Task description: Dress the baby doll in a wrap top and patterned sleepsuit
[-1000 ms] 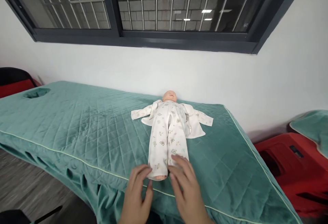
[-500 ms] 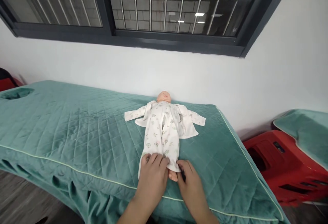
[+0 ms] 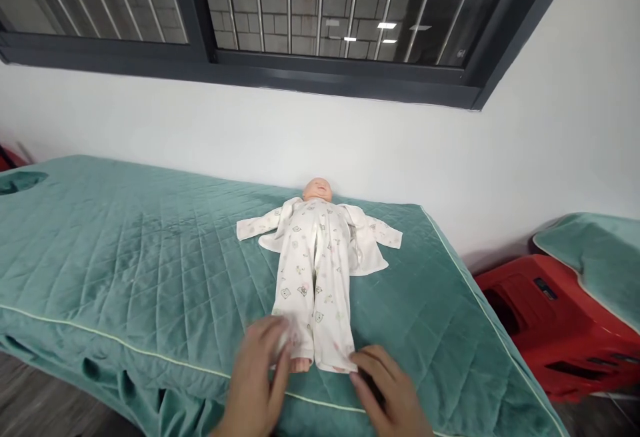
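A baby doll (image 3: pixel 318 189) lies on its back, its head toward the wall. White patterned trousers (image 3: pixel 333 290) cover its legs, and a white long-sleeved baby top (image 3: pixel 369 250) spreads out beneath it. Toes poke out below the cuff on the left; at the other cuff only a sliver of foot shows. My left hand (image 3: pixel 257 373), slightly blurred, is at the left cuff with thumb and fingers apart. The thumb and forefinger of my right hand (image 3: pixel 387 387) close on the outer corner of the right cuff.
A green quilted cover (image 3: pixel 150 257) with pale piping lies over the bed, which has a hole (image 3: pixel 23 182) at its far left. Behind it rise a white wall (image 3: pixel 400 157) and a barred window (image 3: pixel 325 23). Red plastic stools (image 3: pixel 555 323) stand at the right under green cloth (image 3: pixel 600 257).
The trouser legs now lie straighter and reach lower, covering most of the foot on the right. My left hand has moved left and down off the legs' middle; my right hand moved slightly down and right.
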The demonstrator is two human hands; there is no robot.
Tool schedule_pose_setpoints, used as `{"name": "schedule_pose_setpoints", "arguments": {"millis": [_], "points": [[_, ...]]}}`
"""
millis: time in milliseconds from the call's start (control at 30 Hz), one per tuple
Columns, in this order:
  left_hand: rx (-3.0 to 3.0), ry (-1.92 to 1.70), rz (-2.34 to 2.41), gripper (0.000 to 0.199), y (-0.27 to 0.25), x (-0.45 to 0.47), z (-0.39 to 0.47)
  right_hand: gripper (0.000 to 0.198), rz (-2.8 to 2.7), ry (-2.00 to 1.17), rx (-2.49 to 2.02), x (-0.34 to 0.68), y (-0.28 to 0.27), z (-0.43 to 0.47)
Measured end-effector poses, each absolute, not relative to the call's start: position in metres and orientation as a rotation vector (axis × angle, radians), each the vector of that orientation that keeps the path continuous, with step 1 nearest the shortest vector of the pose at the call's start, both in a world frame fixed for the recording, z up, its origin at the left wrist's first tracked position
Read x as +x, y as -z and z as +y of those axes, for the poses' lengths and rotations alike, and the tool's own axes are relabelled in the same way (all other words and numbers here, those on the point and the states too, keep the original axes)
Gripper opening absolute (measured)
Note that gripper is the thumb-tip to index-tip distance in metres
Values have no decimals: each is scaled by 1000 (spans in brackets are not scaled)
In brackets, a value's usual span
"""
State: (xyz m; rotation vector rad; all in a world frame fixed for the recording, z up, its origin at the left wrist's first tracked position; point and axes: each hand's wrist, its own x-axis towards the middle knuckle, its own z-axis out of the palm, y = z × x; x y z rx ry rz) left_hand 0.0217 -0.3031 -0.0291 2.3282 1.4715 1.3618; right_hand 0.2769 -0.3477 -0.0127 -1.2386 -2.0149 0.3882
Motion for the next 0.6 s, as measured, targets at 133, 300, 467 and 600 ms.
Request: {"name": "schedule_pose_setpoints", "arguments": {"millis": [133,300,467,600], "points": [[2314,-1204,1755,34,30,-5,-232,20,-1939,-296,-1340,294,3,-299],[2454,-922,1662,43,20,5,-155,37,-2211,-117,-1400,291,-5,-207],[2429,-908,1295,46,6,24,-134,37,-2287,-142,-1412,279,0,-169],[2258,-933,1209,38,-2,29,-121,45,-2239,-110,-1393,283,5,-171]]}}
